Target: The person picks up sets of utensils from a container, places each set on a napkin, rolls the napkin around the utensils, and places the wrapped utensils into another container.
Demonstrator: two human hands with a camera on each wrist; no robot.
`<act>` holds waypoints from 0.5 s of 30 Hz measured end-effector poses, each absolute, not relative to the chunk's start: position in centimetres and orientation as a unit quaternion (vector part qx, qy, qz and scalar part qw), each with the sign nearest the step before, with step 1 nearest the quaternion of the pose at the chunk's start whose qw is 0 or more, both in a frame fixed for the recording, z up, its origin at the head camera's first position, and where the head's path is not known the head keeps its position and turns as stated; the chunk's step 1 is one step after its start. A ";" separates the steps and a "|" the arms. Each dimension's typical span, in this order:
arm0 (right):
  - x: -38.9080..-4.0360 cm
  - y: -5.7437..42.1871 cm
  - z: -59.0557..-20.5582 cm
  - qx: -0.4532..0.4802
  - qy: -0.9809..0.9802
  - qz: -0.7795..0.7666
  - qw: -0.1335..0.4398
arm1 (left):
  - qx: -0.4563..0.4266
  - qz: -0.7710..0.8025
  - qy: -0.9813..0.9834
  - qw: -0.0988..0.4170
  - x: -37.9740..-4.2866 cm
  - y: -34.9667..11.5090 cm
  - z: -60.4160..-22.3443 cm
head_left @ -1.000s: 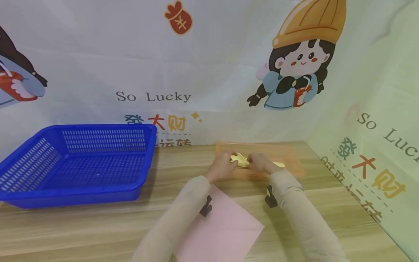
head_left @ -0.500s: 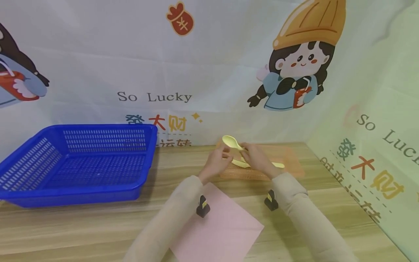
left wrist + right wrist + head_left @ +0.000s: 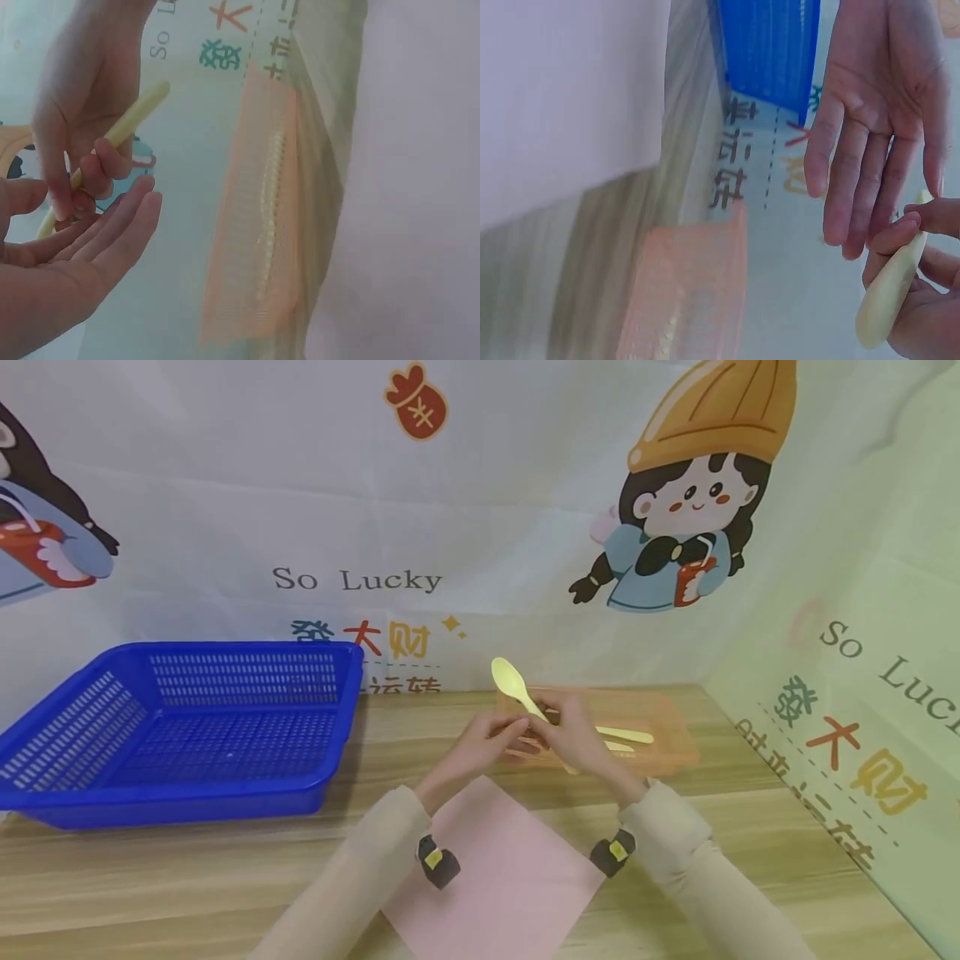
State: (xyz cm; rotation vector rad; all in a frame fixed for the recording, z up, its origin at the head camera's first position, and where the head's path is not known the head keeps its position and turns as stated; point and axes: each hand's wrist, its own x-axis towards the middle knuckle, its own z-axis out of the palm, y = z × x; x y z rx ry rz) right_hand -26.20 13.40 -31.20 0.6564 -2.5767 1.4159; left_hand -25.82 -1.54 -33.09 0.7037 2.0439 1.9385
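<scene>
A pale yellow spoon point(image 3: 510, 679) is raised above the front of the orange basket point(image 3: 675, 714), its bowl pointing up and left. My right hand point(image 3: 573, 735) pinches it by the handle, and the handle's end point(image 3: 142, 112) sticks out past the curled fingers in the left wrist view. Beside it is my left hand point(image 3: 480, 743), its fingers straight and its thumb close to the spoon; whether the thumb touches it I cannot tell. More yellow utensils point(image 3: 626, 736) lie in the orange basket, partly hidden behind my right hand.
A large blue basket point(image 3: 217, 802) stands on the left of the wooden table point(image 3: 187, 893). Pink paper point(image 3: 517, 877) lies in front of the orange basket, below my forearms. A printed cloth point(image 3: 487, 527) hangs behind the table and continues along the right side.
Both hands were down in the orange basket. My right hand has lifted the spoon out, up and to the left, and the two hands have come together around its handle.
</scene>
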 end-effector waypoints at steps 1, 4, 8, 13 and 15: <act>-25.8 13.3 -31.4 0.212 -0.851 0.478 0.054 | 0.243 0.669 0.691 0.128 -25.5 -1.7 -33.2; -24.7 12.8 -32.1 0.203 -0.849 0.486 0.032 | 0.231 0.676 0.685 0.141 -24.5 -2.1 -33.7; -23.4 12.0 -33.3 0.191 -0.854 0.483 0.005 | 0.176 0.674 0.700 0.156 -23.6 -2.6 -34.4; -21.8 10.9 -35.0 0.197 -0.863 0.466 -0.009 | 0.130 0.663 0.714 0.185 -23.1 -3.3 -35.6; -21.3 10.6 -35.5 0.205 -0.871 0.447 -0.006 | 0.124 0.649 0.726 0.189 -22.9 -3.6 -36.2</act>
